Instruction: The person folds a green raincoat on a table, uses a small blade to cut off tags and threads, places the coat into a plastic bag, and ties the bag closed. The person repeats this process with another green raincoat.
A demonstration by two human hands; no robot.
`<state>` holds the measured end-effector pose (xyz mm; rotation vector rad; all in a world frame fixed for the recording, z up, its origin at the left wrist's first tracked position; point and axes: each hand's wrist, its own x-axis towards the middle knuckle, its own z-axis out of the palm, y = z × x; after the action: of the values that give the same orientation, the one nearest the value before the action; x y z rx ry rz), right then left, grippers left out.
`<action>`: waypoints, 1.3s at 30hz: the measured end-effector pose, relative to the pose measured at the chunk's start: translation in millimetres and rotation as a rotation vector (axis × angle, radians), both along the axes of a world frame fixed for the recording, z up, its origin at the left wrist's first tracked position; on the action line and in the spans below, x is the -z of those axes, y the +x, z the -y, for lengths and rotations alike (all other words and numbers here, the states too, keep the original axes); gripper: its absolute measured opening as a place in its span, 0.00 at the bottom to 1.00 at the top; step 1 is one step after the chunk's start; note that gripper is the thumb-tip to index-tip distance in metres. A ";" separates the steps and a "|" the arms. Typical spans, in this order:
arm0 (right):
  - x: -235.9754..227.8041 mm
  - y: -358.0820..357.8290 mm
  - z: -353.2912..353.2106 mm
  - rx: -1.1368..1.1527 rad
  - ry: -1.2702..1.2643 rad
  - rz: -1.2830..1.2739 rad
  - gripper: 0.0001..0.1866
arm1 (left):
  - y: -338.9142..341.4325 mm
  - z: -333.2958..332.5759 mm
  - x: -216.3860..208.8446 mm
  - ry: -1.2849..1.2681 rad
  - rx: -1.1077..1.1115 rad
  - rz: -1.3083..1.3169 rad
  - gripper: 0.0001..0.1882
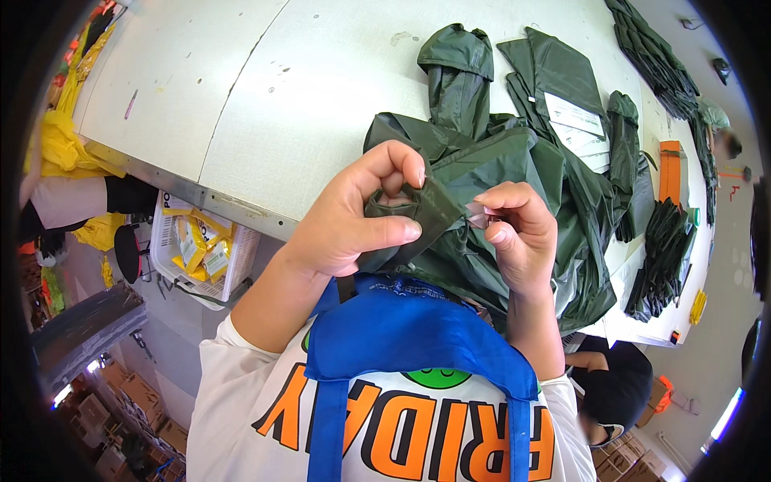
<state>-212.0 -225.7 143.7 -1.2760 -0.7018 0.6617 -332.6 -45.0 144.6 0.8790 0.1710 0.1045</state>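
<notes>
A dark green garment [514,169] of thin, shiny fabric lies bunched on the table in front of me, its near side hanging over the edge towards my apron. My left hand [353,209] is closed on a folded edge of it, thumb on top and fingers curled inside the fold. Just right of that edge, my right hand [526,233] pinches a small pale piece [479,215] between thumb and fingertips. Whether this piece is attached to the fabric I cannot tell. The garment's sleeve-like part [458,80] stretches away towards the far side.
The white table [313,88] has a metal front edge. More folded green pieces [562,72] with white papers [577,120] lie right, near a dark bundle [662,257] and an orange strip [670,173]. Left below stands a white basket [241,261] of yellow packets. Other people work at both sides.
</notes>
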 end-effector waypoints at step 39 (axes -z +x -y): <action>102.0 98.7 33.4 0.163 -0.668 0.421 0.20 | 263.8 -25.5 157.7 -0.593 -0.444 -0.233 0.16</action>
<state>-113.3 -259.0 41.6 -2.1075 -0.7294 0.5101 -68.8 -19.5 -13.1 0.2465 0.5831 0.3467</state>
